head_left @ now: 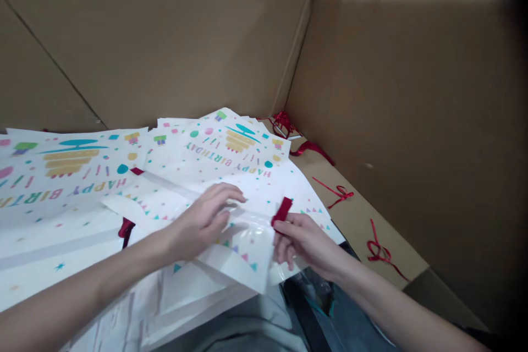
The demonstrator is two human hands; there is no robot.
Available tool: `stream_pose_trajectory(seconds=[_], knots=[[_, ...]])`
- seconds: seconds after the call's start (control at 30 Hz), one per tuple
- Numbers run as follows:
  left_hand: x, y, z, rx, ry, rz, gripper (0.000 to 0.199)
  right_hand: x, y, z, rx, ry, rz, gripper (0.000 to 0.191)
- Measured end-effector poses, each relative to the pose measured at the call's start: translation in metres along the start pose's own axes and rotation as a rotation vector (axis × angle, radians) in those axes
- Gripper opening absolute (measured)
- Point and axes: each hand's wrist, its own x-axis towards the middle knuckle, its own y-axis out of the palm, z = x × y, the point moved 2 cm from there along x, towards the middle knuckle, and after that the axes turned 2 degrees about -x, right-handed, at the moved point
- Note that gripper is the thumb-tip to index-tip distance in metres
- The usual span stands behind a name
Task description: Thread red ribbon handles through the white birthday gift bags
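My right hand pinches a short dark red ribbon strip at the right edge of a white printed sheet. My left hand is over the same sheet, its fingers curved and apart, with nothing visible in them. A narrow translucent band runs from a small red tab at the left toward my left hand. Beneath lie white sheets with "HAPPY BIRTHDAY", a cake and coloured shapes, partly covered by my hands.
Another printed stack lies at the left, near a dark red ribbon piece. Tall cardboard walls enclose the back and right. Thin red ribbon bows and a red ribbon bundle lie along the right side.
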Motion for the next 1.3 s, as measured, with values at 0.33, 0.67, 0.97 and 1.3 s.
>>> stream_pose_trajectory(seconds=[0.33,0.67,0.97,1.3], knots=[[-0.079,-0.100,0.109,0.360,-0.461,-0.056,0.043,-0.022,-0.097,-0.001,0.043,0.041,-0.258,0.039],[-0.057,-0.103,0.096,0.289,-0.553,-0.041,0.036,-0.019,-0.096,0.004,0.051,0.030,-0.358,0.041],[-0.055,-0.093,0.094,0.331,-0.470,0.010,0.032,-0.015,-0.119,-0.003,0.095,-0.006,-0.438,0.040],[-0.055,-0.093,0.098,0.342,-0.445,0.018,0.042,-0.017,-0.139,0.008,-0.015,0.016,-0.210,0.037]])
